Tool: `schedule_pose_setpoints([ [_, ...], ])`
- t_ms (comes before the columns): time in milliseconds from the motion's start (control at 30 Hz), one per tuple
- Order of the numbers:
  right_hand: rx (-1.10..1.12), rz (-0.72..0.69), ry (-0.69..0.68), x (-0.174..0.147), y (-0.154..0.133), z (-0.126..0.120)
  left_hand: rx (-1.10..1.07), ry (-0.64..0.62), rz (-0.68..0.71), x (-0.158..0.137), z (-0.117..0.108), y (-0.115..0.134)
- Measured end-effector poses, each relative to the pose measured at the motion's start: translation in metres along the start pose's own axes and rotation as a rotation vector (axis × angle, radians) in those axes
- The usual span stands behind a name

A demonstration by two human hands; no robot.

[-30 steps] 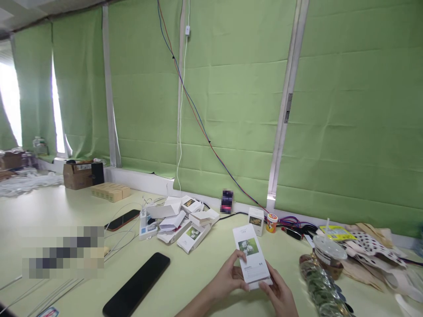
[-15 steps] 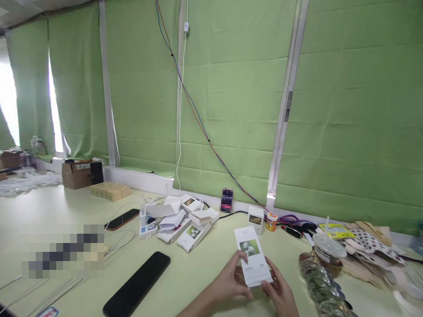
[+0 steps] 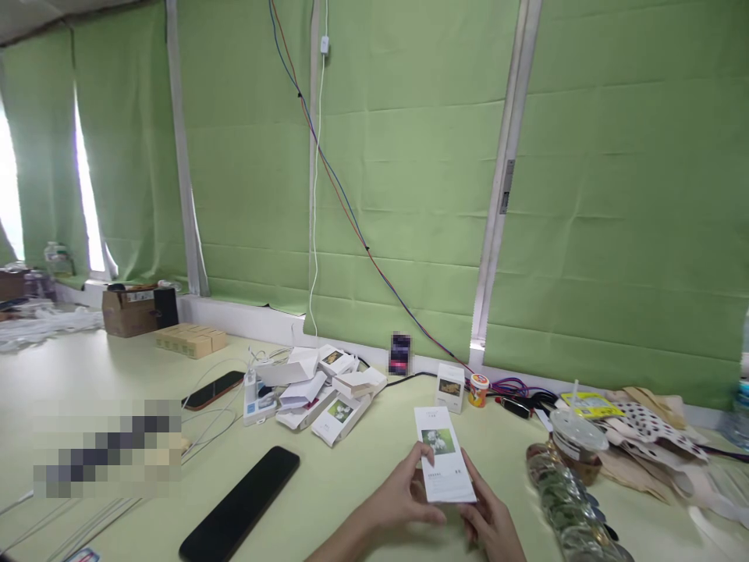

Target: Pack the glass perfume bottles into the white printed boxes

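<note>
A slim white paper box (image 3: 445, 460) with a picture of white flowers on green stands tilted above the table between my hands. My left hand (image 3: 401, 492) grips its left side, thumb on the printed front and the other fingers curled beneath. At the lower right edge, my right hand (image 3: 488, 511) holds it with fingers behind; the thumb is by the bottom corner. Whether anything is inside the box cannot be seen. Just beyond it stands a similar small white box (image 3: 449, 388) with a yellowish picture.
Several white boxes (image 3: 339, 417), some with raised flaps, lie piled beside a power strip (image 3: 257, 402). A black phone (image 3: 243, 503) lies left of my arm. To the right are a lidded plastic cup (image 3: 578, 445), wrapped round items (image 3: 570, 499), fabric pieces (image 3: 655, 437) and an orange tub (image 3: 478, 390).
My right thumb has slipped from the box's front down to its lower edge. The box is turned slightly more upright, and the whole view has shifted a little.
</note>
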State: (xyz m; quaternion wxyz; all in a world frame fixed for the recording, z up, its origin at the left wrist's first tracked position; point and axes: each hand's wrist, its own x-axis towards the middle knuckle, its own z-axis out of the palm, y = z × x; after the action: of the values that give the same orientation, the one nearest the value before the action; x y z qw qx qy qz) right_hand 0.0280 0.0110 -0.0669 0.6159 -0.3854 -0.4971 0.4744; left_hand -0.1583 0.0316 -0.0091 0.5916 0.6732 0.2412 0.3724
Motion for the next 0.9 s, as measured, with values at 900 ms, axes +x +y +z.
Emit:
schedule_pose_setpoints([
  [900, -0.099, 0.015, -0.042, 0.004, -0.022, -0.015, -0.14, -0.009, -0.012, 0.002, 0.003, -0.007],
])
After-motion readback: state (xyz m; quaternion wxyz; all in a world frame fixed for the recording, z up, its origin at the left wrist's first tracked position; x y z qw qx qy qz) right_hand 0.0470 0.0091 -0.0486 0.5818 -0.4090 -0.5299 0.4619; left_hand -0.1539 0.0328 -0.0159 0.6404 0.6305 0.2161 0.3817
